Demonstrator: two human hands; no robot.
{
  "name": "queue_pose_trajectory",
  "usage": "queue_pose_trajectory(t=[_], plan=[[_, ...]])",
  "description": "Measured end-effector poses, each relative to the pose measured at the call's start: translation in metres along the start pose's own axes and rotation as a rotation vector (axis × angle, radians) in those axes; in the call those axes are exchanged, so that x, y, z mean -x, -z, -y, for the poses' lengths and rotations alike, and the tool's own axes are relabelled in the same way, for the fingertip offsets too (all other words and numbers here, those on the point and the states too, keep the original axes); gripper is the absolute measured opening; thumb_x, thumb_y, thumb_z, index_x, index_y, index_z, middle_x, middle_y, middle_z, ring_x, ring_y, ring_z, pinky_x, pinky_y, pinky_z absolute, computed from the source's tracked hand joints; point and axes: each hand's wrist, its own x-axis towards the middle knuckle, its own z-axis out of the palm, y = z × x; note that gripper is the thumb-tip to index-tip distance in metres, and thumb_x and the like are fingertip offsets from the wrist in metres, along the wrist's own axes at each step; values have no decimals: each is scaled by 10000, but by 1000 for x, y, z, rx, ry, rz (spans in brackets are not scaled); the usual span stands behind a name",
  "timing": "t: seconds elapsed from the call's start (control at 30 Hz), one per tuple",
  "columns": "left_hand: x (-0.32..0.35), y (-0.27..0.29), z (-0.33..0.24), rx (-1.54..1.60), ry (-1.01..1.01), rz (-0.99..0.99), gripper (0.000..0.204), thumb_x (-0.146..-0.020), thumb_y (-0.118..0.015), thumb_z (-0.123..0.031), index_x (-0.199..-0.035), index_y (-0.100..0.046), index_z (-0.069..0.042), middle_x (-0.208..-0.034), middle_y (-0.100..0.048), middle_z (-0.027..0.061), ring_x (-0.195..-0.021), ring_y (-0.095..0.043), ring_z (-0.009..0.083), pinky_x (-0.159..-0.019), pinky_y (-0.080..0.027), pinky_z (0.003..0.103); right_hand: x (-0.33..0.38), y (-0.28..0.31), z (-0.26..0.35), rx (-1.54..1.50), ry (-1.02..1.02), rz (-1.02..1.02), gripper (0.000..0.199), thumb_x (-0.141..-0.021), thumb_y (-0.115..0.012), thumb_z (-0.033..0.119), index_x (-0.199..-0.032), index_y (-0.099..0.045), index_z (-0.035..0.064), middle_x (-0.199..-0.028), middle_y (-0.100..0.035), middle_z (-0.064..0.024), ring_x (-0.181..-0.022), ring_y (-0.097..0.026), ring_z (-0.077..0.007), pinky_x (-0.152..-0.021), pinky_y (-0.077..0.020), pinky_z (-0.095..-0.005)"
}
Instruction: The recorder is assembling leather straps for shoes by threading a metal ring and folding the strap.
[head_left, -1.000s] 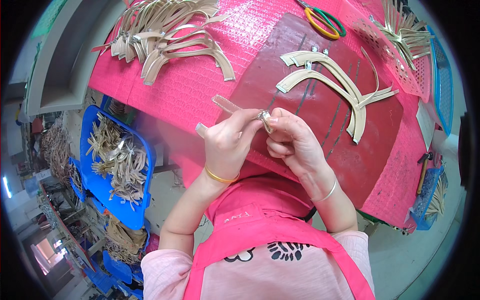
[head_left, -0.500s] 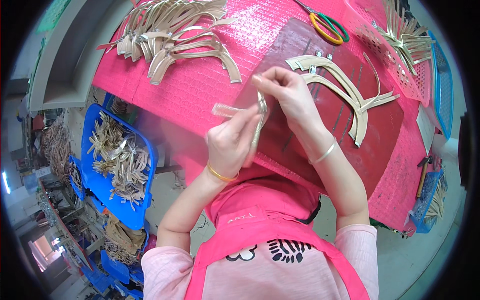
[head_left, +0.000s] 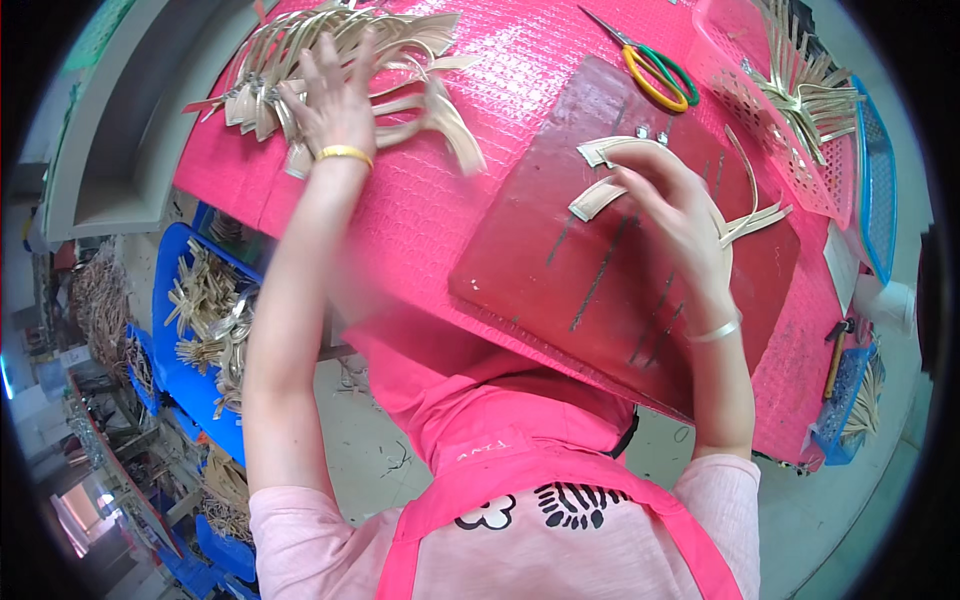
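Observation:
Small beige straps with pale gold edges lie in a pile at the far left of the pink table. My left hand rests on this pile with its fingers spread. A strap beside it is smeared by motion. On the dark red board, my right hand bends over a curved beige strap, thumb and fingers closed around it. Much of that strap is hidden under the hand. Its thin tails stick out to the right.
Scissors with yellow and green handles lie beyond the board. A pink basket with bundled straps stands at the right. Below the table's left edge is a blue bin of strap bundles. A hammer lies at the far right.
My left hand has moved from the middle to the strap pile, no longer holding the gold-edged piece. My right hand has dropped onto the curved straps on the board, and their ends have shifted nearer me.

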Motion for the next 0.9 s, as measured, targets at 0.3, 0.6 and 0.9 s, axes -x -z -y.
queue_pose_trajectory(t=[0.3, 0.6, 0.9], plan=[[-39, 51, -21, 369, -148, 49, 790, -654, -671, -311, -1303, -221, -304, -1343, -211, 103, -1243, -177, 323, -950, -192, 548, 54, 127, -9, 1177, 96, 164, 199, -612, -555, -48, -774, -519, 63, -873, -511, -56, -935, -475, -238, -866, -342, -384], [2, 130, -152, 1119, -1056, 127, 170, -698, -597, -127, -860, -589, -75, -959, -549, 96, -951, -499, 250, -781, -390, 379, 80, 116, 50, 909, 230, 351, 174, -616, -609, 31, -781, -565, 62, -689, -510, -62, -706, -512, -227, -685, -399, -337], [10, 130, -66, 1434, -548, 1603, 118, -799, -533, -82, -861, -550, 17, -665, -583, 46, -606, -548, 69, -523, -433, 211, 192, 115, 18, -608, -227, 267, 142, -685, -560, -4, -787, -626, -77, -634, -592, -188, -495, -594, -223, -407, -475, -268]])
